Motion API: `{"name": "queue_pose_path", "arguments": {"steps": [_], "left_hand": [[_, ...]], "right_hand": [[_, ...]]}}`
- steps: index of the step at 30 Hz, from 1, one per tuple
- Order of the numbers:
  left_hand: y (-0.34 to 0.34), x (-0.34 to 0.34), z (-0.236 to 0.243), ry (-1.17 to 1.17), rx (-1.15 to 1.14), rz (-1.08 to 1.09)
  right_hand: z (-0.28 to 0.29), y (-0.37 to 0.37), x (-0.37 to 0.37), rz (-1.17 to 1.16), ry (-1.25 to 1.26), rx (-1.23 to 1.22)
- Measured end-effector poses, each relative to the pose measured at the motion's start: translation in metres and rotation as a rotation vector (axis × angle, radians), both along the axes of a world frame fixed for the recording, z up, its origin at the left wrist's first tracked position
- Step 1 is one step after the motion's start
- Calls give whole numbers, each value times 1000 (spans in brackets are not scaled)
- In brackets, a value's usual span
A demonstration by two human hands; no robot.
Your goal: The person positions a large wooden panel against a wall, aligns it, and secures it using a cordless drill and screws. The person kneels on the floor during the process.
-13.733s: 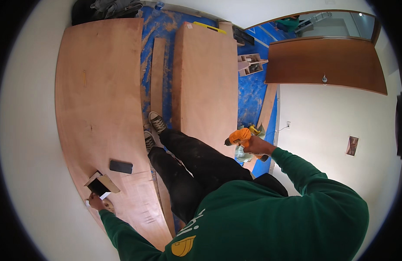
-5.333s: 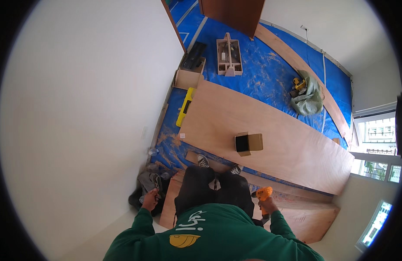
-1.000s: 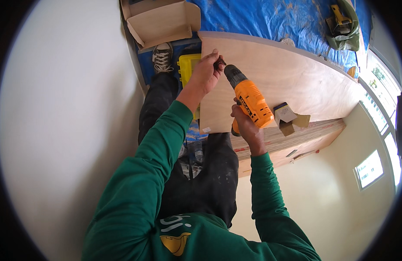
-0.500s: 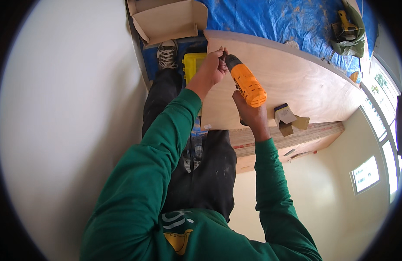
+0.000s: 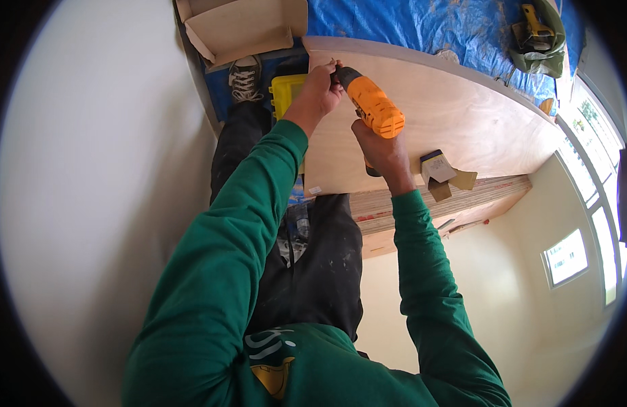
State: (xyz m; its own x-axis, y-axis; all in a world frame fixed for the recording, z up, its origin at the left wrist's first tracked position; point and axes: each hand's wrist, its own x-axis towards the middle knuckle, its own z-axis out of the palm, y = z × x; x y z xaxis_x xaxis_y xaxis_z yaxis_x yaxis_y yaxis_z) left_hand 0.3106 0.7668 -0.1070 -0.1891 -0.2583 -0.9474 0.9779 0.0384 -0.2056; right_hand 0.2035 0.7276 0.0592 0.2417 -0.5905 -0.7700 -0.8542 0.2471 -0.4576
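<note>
My right hand (image 5: 387, 157) grips an orange and black cordless drill (image 5: 373, 105) by its handle. The drill's dark chuck points toward the far left corner of a pale plywood sheet (image 5: 463, 112). At the chuck's tip my left hand (image 5: 321, 93) is closed, its fingers pinched together; whatever is between them is too small and hidden to name. Both hands are above the plywood, which lies on a thick stack of boards (image 5: 456, 197). On the near edge of the sheet stands a small open carton (image 5: 439, 168) with its flaps out.
A yellow plastic case (image 5: 284, 91) sits left of the plywood, by my shoe (image 5: 245, 78). Farther off are an open cardboard box (image 5: 242, 30) and a blue tarp (image 5: 408, 27). A yellow-handled tool (image 5: 536, 26) rests in a green bag. A white wall (image 5: 96, 203) runs along the left.
Both hands and the drill have shifted slightly up and left in the picture, as has the whole scene. The drill's chuck remains at the left fingers.
</note>
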Motion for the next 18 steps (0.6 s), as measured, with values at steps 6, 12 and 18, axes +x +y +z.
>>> {"name": "queue_pose_path", "arguments": {"steps": [6,12,18], "left_hand": [[2,-1,-3,-10,-25,36],[2,1,-11,5,-17,23],[2,-1,-17,-7,-19,30]], "right_hand": [[1,2,1,0,34,-13],[-7,-1,2,-24,-10,-8],[-9,2,1,-43,-10,-1]]}}
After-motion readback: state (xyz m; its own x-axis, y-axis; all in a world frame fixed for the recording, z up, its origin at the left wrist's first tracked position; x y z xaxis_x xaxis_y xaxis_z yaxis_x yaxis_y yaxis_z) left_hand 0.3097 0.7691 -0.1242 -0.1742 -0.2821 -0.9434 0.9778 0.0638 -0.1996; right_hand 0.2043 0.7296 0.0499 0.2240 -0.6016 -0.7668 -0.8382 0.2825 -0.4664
